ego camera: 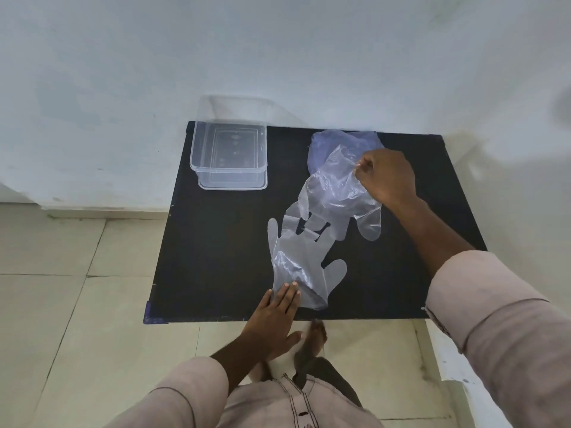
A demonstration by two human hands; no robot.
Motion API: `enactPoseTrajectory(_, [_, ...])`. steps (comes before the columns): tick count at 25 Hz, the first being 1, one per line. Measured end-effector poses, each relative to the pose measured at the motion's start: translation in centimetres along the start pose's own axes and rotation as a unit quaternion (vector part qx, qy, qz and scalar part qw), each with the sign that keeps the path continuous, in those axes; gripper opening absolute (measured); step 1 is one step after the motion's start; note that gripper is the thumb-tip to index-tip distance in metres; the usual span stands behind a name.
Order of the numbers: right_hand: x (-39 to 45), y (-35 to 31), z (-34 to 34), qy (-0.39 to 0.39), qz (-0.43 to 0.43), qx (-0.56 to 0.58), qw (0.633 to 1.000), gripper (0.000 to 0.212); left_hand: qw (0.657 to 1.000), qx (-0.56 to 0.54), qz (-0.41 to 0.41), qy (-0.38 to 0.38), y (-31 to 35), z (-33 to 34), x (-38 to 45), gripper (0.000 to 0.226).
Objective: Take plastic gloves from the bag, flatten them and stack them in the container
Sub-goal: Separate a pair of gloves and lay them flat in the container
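Head view: left hand point(275, 316), fingers flat, pinned a glove point(301, 257) stretching away from its fingertips; right hand point(384, 177) pinched the farther glove point(333, 186).

A clear rectangular plastic container point(228, 152) stood at the far left corner of the black bench point(216, 257), on its clear flat lid point(232, 184). A bluish thin plastic bag point(327, 143) lay near the far edge, right of the container. Crumpled clear plastic gloves point(333, 193) lay just before the bag, under the right hand point(386, 177). One clear plastic glove point(296, 261) lay flat toward the near edge, its cuff under the left hand's point(275, 319) fingers point(289, 293).
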State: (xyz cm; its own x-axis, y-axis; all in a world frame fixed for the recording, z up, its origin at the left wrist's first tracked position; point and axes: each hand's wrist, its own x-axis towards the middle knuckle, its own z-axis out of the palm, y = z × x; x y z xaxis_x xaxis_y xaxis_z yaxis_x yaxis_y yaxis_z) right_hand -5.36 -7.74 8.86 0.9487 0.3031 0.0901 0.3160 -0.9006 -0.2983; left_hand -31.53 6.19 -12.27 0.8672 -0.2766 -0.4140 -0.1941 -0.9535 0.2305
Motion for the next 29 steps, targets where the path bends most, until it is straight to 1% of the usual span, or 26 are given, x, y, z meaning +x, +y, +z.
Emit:
enactPoseTrajectory(4, [0.6,-1.3,-4.7,0.071,-0.035,-0.02,0.997,0.02,1.0,-0.006,0.005,0.021,-0.5,-3.0,0.6,0.081])
enactPoseTrajectory(7, [0.6,-1.3,-4.6,0.072,-0.06,-0.036,0.995,0.021,0.998,-0.053,0.0,-0.026,-0.3,-3.4,0.1,0.076])
enactPoseTrajectory(9, [0.2,-1.1,-4.3,0.055,-0.073,-0.047,0.995,0.022,0.989,-0.139,-0.003,-0.05,-0.2,-5.0,-0.3,0.067])
enactPoseTrajectory(10, [0.3,-1.1,-4.3,0.042,-0.082,-0.046,0.995,0.021,0.979,-0.198,-0.006,-0.045,-0.3,-6.5,-0.2,0.059])
enactPoseTrajectory(11, [0.3,-1.1,-4.7,0.027,-0.09,-0.044,0.995,0.019,0.97,-0.243,-0.015,-0.013,-0.3,-8.7,0.0,0.051])
enactPoseTrajectory(13, [0.4,-1.3,-6.2,0.002,-0.111,-0.042,0.993,0.014,0.955,-0.263,-0.031,0.134,-0.2,-14.9,0.8,0.042])
enactPoseTrajectory(14, [0.7,-1.4,-7.0,-0.009,-0.128,-0.041,0.991,0.013,0.936,-0.273,-0.034,0.219,-0.1,-18.3,1.2,0.038])
enactPoseTrajectory(16, [0.9,-1.7,-8.6,-0.018,-0.18,-0.054,0.982,0.014,0.875,-0.311,-0.036,0.369,0.1,-24.7,1.8,0.035])
enactPoseTrajectory(17, [0.9,-1.8,-9.4,-0.02,-0.207,-0.061,0.976,0.014,0.847,-0.325,-0.035,0.419,0.4,-27.6,2.0,0.039])
enactPoseTrajectory(18, [1.0,-1.8,-10.3,-0.023,-0.227,-0.064,0.971,0.013,0.834,-0.33,-0.032,0.441,0.7,-30.0,2.1,0.046])
enactPoseTrajectory(19, [1.0,-1.8,-11.2,-0.024,-0.242,-0.063,0.968,0.012,0.832,-0.34,-0.029,0.437,0.9,-32.0,2.4,0.056])
enactPoseTrajectory(20, [1.0,-1.8,-12.1,-0.025,-0.251,-0.059,0.966,0.012,0.837,-0.358,-0.026,0.413,1.3,-33.6,2.9,0.064])
enactPoseTrajectory(21, [1.0,-1.7,-12.9,-0.022,-0.261,-0.059,0.963,0.012,0.838,-0.386,-0.023,0.385,1.6,-34.8,3.3,0.067])
enactPoseTrajectory(22, [1.0,-1.6,-13.6,-0.017,-0.271,-0.063,0.96,0.012,0.831,-0.421,-0.023,0.363,1.8,-35.6,3.7,0.065])
enactPoseTrajectory(23, [1.0,-1.5,-14.1,-0.01,-0.282,-0.066,0.957,0.012,0.816,-0.462,-0.023,0.346,2.0,-36.1,4.0,0.057])
enactPoseTrajectory(25, [1.0,-0.7,-15.2,-0.001,-0.294,-0.063,0.954,0.011,0.79,-0.516,-0.018,0.331,2.9,-36.9,4.4,0.033])
enactPoseTrajectory(27, [1.0,0.6,-16.2,-0.003,-0.291,-0.03,0.956,0.008,0.785,-0.524,-0.01,0.33,3.9,-37.6,4.6,0.015])
enactPoseTrajectory(29, [0.9,2.3,-17.2,-0.01,-0.266,0.048,0.963,0.007,0.79,-0.513,-0.01,0.336,4.6,-38.1,4.8,0.01])
